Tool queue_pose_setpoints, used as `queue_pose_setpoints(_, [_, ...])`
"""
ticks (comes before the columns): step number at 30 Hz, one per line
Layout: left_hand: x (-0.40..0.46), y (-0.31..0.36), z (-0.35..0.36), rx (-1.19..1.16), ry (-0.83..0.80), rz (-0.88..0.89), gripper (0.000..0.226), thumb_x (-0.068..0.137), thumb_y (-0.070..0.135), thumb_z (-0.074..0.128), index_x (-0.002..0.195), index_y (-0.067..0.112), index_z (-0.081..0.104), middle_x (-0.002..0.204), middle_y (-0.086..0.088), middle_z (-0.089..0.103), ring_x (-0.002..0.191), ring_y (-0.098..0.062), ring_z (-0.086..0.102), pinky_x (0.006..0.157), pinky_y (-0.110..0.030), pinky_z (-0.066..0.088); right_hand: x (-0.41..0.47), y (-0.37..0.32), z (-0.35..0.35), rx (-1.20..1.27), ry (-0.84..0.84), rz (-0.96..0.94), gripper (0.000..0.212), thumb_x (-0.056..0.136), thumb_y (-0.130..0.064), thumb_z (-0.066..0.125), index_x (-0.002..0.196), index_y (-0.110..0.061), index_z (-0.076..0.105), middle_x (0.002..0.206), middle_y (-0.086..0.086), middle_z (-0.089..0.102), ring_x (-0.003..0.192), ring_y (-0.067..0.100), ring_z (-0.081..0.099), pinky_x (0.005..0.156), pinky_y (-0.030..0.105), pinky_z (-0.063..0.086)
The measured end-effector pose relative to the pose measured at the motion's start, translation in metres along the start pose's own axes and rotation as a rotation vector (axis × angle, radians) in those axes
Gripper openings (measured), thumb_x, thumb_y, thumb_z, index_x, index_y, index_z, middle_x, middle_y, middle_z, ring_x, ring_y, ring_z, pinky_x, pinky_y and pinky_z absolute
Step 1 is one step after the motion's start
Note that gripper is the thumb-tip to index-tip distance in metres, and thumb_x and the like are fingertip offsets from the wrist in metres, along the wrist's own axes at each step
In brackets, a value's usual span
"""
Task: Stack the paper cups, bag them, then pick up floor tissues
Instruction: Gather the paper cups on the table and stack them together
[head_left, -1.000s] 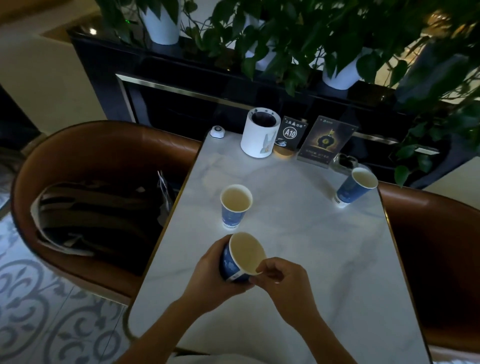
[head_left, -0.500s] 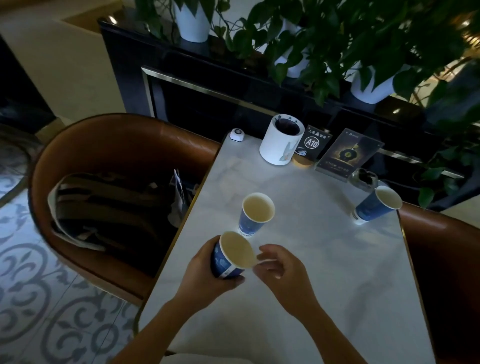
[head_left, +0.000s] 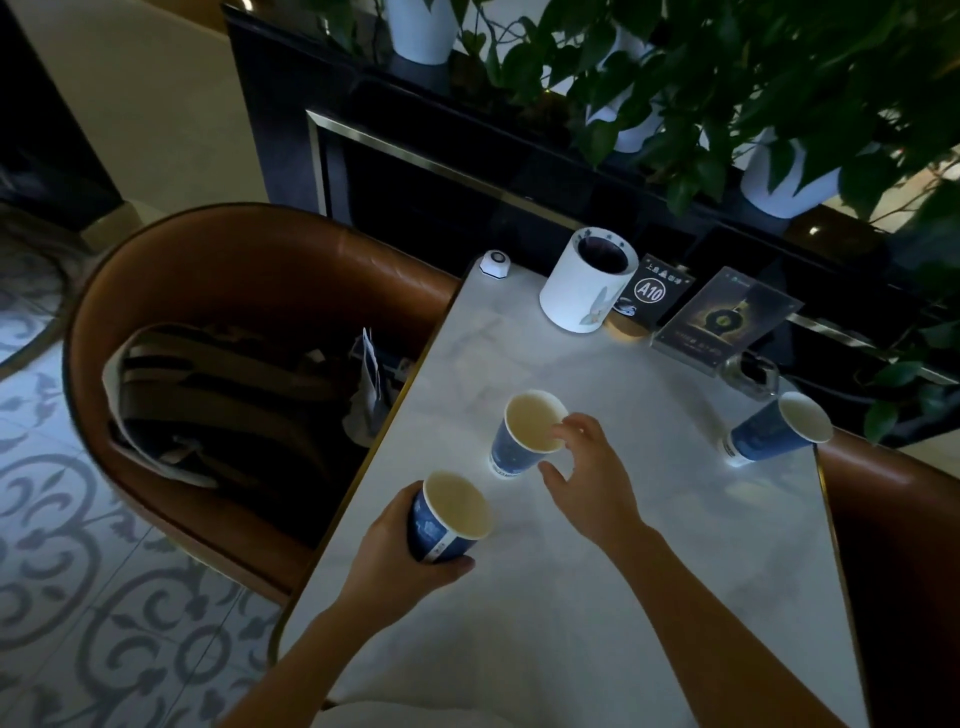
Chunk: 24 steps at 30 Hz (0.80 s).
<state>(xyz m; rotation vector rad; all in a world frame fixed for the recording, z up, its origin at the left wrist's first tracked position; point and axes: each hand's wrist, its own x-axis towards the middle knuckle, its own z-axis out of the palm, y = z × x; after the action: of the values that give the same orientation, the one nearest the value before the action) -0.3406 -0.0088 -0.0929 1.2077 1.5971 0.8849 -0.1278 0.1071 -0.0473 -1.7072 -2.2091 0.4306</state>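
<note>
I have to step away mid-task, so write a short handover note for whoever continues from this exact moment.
Left hand: grip closed around one blue paper cup, tilted, at the table's near left edge.
Right hand: open, fingers at the rim of the middle cup, which stands on the marble table; not yet gripped.
Third cup stands at the far right edge.
Done: nothing stacked that I can see.
Left: nest the three cups, bag them, then collect floor tissues. No bag or tissues clearly identifiable in view.
</note>
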Motion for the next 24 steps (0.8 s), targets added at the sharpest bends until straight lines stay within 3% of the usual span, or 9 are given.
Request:
queue_pose_setpoints(4, [-0.002, -0.002, -0.002, -0.004, 0.008, -0.024, 0.079, 0.062, 0.03, 0.09, 0.121, 0.04, 0.039, 0.104, 0.036, 0.047, 0.09, 0.009, 0.055, 0.063, 0.004, 0.043, 0.009, 0.001, 0.0, -0.163, -0.081, -0.029, 0.037, 0.08, -0.013, 0.073, 0.114, -0.014, 0.06, 0.133, 0.004, 0.052, 0.117, 0.023, 0.053, 0.085, 0.03, 0.05])
queue_pose_setpoints(7, [-0.004, -0.004, -0.004, -0.01, 0.001, -0.022, 0.078, 0.062, 0.031, 0.09, 0.121, 0.039, 0.04, 0.106, 0.033, 0.05, 0.093, 0.007, 0.056, 0.066, 0.003, 0.045, 0.018, 0.006, -0.001, -0.247, -0.05, -0.079, 0.022, 0.075, -0.007, 0.076, 0.094, -0.014, 0.07, 0.109, 0.003, 0.066, 0.104, 0.025, 0.059, 0.08, 0.033, 0.05])
queue_pose_setpoints(9, [-0.004, -0.004, -0.004, -0.012, -0.004, -0.018, 0.077, 0.062, 0.03, 0.091, 0.12, 0.038, 0.041, 0.105, 0.032, 0.051, 0.092, 0.007, 0.057, 0.067, 0.003, 0.045, 0.021, 0.01, -0.004, -0.265, -0.01, -0.121, 0.014, 0.074, -0.008, 0.077, 0.083, -0.017, 0.071, 0.091, 0.0, 0.069, 0.094, 0.023, 0.061, 0.079, 0.028, 0.04])
queue_pose_setpoints(14, [-0.002, -0.003, -0.006, -0.002, -0.029, -0.005, 0.076, 0.06, 0.032, 0.091, 0.119, 0.038, 0.042, 0.105, 0.03, 0.054, 0.093, 0.004, 0.059, 0.068, -0.001, 0.048, 0.024, 0.013, -0.016, -0.108, 0.084, -0.069, 0.012, 0.077, -0.027, 0.077, 0.078, -0.02, 0.067, 0.076, -0.006, 0.067, 0.075, 0.009, 0.057, 0.089, 0.029, 0.026])
queue_pose_setpoints(16, [0.0, -0.003, -0.006, -0.005, -0.035, -0.005, 0.076, 0.06, 0.033, 0.091, 0.118, 0.039, 0.043, 0.105, 0.03, 0.056, 0.094, 0.003, 0.061, 0.067, -0.003, 0.05, 0.023, 0.009, -0.023, -0.007, 0.101, -0.031, 0.022, 0.078, -0.031, 0.076, 0.067, -0.023, 0.06, 0.059, -0.014, 0.054, 0.057, 0.001, 0.047, 0.08, 0.03, 0.03])
queue_pose_setpoints(18, [0.001, -0.002, -0.005, -0.015, -0.044, -0.008, 0.076, 0.059, 0.033, 0.092, 0.117, 0.041, 0.043, 0.106, 0.027, 0.059, 0.095, 0.001, 0.062, 0.066, -0.006, 0.052, 0.02, 0.007, -0.03, 0.09, 0.11, -0.03, 0.031, 0.081, -0.03, 0.073, 0.06, -0.019, 0.053, 0.048, -0.015, 0.043, 0.046, 0.001, 0.039, 0.062, 0.026, 0.036])
queue_pose_setpoints(20, [0.001, -0.001, -0.004, -0.011, -0.055, -0.005, 0.075, 0.06, 0.032, 0.091, 0.116, 0.043, 0.042, 0.105, 0.027, 0.058, 0.094, 0.002, 0.062, 0.065, -0.007, 0.052, 0.015, 0.004, -0.037, 0.179, 0.082, 0.012, 0.032, 0.084, -0.031, 0.069, 0.061, -0.013, 0.055, 0.05, -0.01, 0.048, 0.046, 0.005, 0.044, 0.051, 0.013, 0.035])
queue_pose_setpoints(24, [0.0, 0.001, -0.001, -0.008, -0.073, 0.007, 0.078, 0.06, 0.034, 0.091, 0.119, 0.043, 0.041, 0.107, 0.028, 0.057, 0.096, 0.0, 0.062, 0.068, -0.009, 0.053, 0.007, 0.0, -0.045, 0.207, 0.114, 0.086, 0.039, 0.089, -0.032, 0.062, 0.058, -0.012, 0.05, 0.048, -0.006, 0.045, 0.051, 0.003, 0.049, 0.048, 0.01, 0.037])
